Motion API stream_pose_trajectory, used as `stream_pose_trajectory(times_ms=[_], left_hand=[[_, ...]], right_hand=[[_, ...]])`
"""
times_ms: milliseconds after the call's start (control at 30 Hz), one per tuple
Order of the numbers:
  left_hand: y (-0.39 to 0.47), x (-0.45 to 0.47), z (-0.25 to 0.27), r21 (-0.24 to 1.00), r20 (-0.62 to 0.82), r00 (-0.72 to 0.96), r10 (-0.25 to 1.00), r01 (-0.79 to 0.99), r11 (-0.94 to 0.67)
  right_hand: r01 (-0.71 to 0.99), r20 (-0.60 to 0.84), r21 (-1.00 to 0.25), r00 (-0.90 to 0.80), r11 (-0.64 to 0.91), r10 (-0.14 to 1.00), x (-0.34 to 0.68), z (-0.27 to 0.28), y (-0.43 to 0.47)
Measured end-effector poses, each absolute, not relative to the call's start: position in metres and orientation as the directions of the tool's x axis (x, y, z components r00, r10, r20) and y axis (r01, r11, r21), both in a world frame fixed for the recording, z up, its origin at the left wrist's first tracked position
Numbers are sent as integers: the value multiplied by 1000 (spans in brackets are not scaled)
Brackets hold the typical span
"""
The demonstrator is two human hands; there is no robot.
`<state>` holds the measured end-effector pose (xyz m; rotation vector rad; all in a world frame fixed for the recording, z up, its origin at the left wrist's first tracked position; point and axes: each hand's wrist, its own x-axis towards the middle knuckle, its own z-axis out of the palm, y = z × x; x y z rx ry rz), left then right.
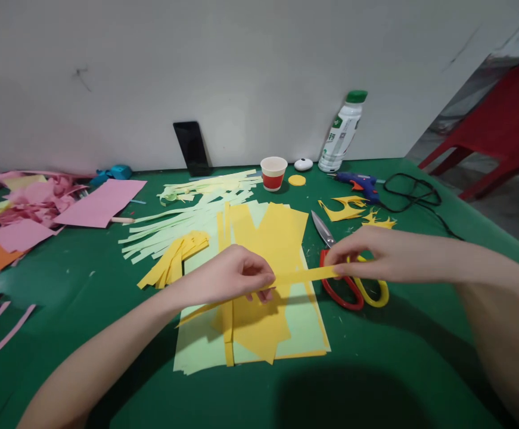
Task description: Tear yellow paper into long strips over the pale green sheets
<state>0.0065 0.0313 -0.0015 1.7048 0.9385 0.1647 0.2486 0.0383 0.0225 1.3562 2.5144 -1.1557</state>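
Note:
A narrow yellow paper strip is stretched between my two hands. My left hand is closed on it with a pinch near the middle, and a tail of the strip hangs out to the left. At its right end, the thumb and fingers of my right hand grip the strip. Below lie yellow paper sheets and light green sheets. Scissors with one red and one yellow handle loop rest under my right hand, which partly hides them. Folded yellow strips lie left of the sheets.
Fringed green paper spreads behind the folded strips. Along the wall stand a phone, a paper cup and a leaning bottle. A blue glue gun with a black cord lies right; pink paper is left.

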Motion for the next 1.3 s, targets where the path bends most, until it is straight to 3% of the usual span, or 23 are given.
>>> stream_pose_trajectory(times_ms=[133,267,633,800,1133,1300], left_hand=[[23,12,-8,811,-231,702,673,521,-266],[18,14,-12,751,-172,728,663,533,-390],[38,2,-3,755,-227,583,780,611,-237],[45,-5,-4,779,-213,545,811,596,-196],[35,0,3,679,-105,548,830,649,-342],[43,-11,6,664,-68,499,864,669,-334]], right_hand=[[705,-392,-623,-657,340,644,221,14,25],[692,-357,-636,-657,343,663,201,9,14],[741,-482,-654,-562,151,672,233,21,33],[762,-506,-624,-564,174,653,248,21,41],[734,-350,-590,-609,338,712,224,17,28],[756,-334,-570,-571,321,750,229,21,25]])
